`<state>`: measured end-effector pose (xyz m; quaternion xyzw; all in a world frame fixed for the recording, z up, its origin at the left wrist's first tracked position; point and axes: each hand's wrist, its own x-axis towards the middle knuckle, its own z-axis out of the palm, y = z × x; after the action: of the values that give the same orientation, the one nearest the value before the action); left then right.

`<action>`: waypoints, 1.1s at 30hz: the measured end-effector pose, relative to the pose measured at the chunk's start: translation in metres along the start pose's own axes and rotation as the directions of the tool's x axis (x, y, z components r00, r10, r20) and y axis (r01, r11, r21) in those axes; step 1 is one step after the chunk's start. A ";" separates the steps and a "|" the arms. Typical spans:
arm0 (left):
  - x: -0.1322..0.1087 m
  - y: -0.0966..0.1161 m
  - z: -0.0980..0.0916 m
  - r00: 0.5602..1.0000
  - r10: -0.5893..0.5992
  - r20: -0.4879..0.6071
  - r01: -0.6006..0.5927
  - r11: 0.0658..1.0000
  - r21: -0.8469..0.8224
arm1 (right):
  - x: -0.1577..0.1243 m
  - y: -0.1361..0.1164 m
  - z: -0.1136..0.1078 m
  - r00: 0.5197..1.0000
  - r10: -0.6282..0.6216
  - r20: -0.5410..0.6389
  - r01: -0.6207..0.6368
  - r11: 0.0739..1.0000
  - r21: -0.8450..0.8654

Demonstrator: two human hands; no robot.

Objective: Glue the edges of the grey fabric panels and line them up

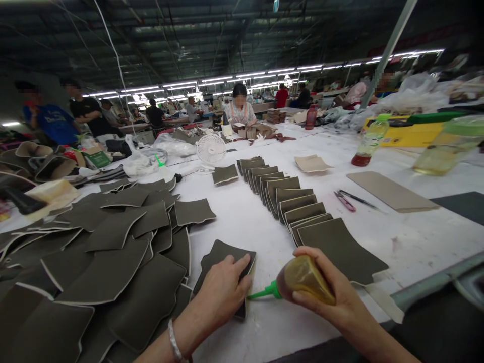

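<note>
A dark olive, leather-like panel (pixel 223 252) lies flat on the white table, pressed down by my left hand (pixel 223 287) with its fingers stretched out. In my right hand (pixel 336 292) is a squeeze bottle (pixel 306 280) of yellowish-brown liquid, tilted sideways. Its green nozzle tip meets the panel's right edge, just beside my left fingers. Left of that hand spreads a loose heap of similar dark panels (pixel 124 272). Beyond the bottle runs an overlapping row of such panels (pixel 298 201), its nearest panel (pixel 340 247) showing most fully.
A small white fan (pixel 210 148) stands at the back. To the right are pink thread snips (pixel 345 201), a pen (pixel 357 197), a beige board (pixel 389 190), a bottle with red liquid (pixel 372 141) and a green-lidded jar (pixel 446 146). A person (pixel 240 108) sits across the table.
</note>
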<state>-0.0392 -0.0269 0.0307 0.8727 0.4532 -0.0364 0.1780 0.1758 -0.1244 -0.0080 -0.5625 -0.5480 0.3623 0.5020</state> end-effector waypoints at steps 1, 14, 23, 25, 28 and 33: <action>0.000 0.000 0.001 1.000 0.004 -0.003 -0.004 1.000 -0.003 | -0.001 0.001 0.000 0.999 0.007 0.032 -0.008 1.000 0.021; 0.001 -0.001 0.005 1.000 -0.001 0.014 0.002 1.000 -0.009 | 0.000 0.005 0.001 0.994 -0.010 0.108 0.002 0.997 0.074; 0.003 0.000 0.004 0.999 -0.009 0.042 0.008 1.000 0.002 | 0.011 0.002 -0.006 0.980 -0.190 -0.051 0.179 0.969 -0.170; 0.004 -0.001 0.004 0.999 -0.003 0.038 0.003 1.000 0.002 | 0.009 0.002 -0.006 0.984 -0.181 0.005 0.180 0.974 -0.136; 0.004 0.000 0.003 0.999 -0.007 0.042 0.007 1.000 0.003 | 0.011 0.003 -0.008 0.986 -0.159 0.054 0.164 0.982 -0.098; 0.003 0.000 0.001 0.999 -0.009 0.053 0.010 1.000 -0.021 | 0.021 0.001 -0.011 0.975 -0.207 -0.077 0.186 0.958 -0.220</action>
<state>-0.0375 -0.0253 0.0294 0.8672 0.4531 -0.0553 0.1989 0.1899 -0.1052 -0.0035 -0.5728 -0.6111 0.2220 0.4992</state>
